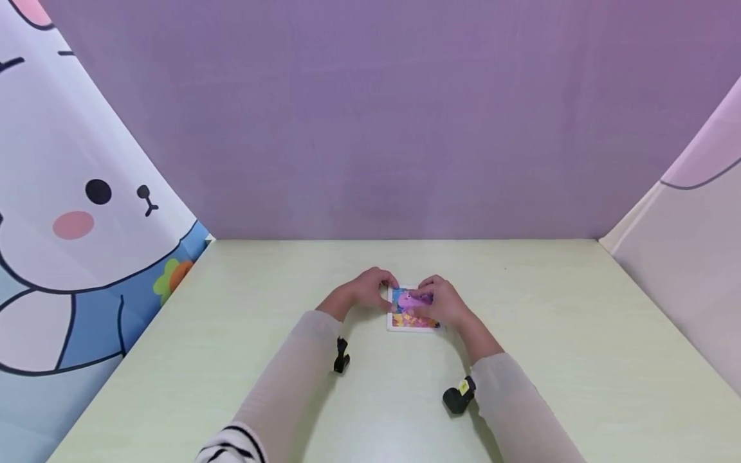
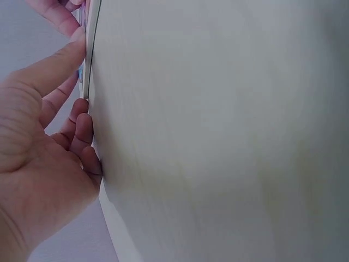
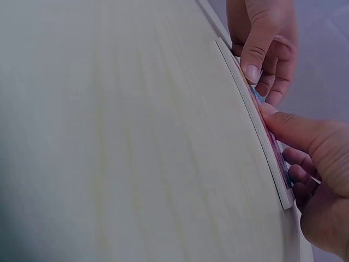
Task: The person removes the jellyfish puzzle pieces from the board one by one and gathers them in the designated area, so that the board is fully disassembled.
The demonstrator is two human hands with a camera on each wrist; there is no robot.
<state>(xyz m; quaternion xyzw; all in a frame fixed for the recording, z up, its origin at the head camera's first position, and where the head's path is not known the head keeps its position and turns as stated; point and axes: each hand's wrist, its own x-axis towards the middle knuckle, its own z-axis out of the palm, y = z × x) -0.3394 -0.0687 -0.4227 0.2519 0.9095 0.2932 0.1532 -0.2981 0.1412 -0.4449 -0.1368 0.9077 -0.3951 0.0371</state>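
A small flat picture board (image 1: 415, 323) with a white border lies on the table; its picture shows a pink-purple cartoon figure over blue and orange-yellow. My left hand (image 1: 370, 289) holds its left side, thumb at the near part and fingers bent toward the far edge. From the right, my right hand (image 1: 442, 303) reaches over the picture, with thumb and fingers bent on it and hiding part of the figure. In the right wrist view the right thumb (image 3: 283, 123) presses the picture surface, while other fingers curl by the board's end. Whether a loose piece lies under the fingertips is hidden.
The pale wood-grain table (image 1: 260, 276) stretches out around the board. A purple cloth wall (image 1: 405, 128) stands at its back edge, with a cartoon-printed curtain (image 1: 58, 161) on the left and a pale one (image 1: 689, 257) on the right.
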